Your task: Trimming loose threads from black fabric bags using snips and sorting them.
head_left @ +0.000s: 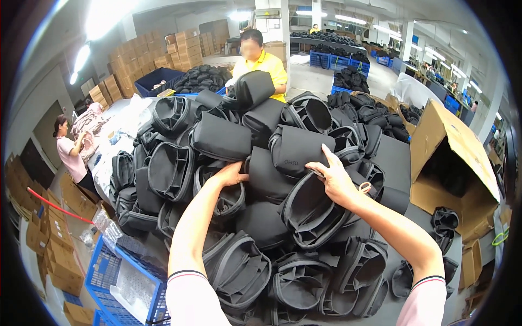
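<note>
A large heap of black padded zip pouches covers the table in front of me. My right hand point(337, 176) grips the lower right corner of a closed black pouch point(299, 146) with pale print on its front, thumb toward me. A beige loop point(365, 187) shows at my right wrist. My left hand point(231, 175) reaches into the heap and holds the left edge of another black pouch point(267, 176); its fingertips are partly hidden. Below my right hand lies an unzipped pouch point(307, 212), its inside showing. More open pouches with inner dividers point(171, 171) lie left of my left arm.
Across the heap a person in yellow point(274, 68) stands behind a raised pouch point(254, 89). Another person in pink point(70, 155) works at the far left. An open cardboard box point(462, 125) stands right; a blue crate point(100, 271) is at lower left.
</note>
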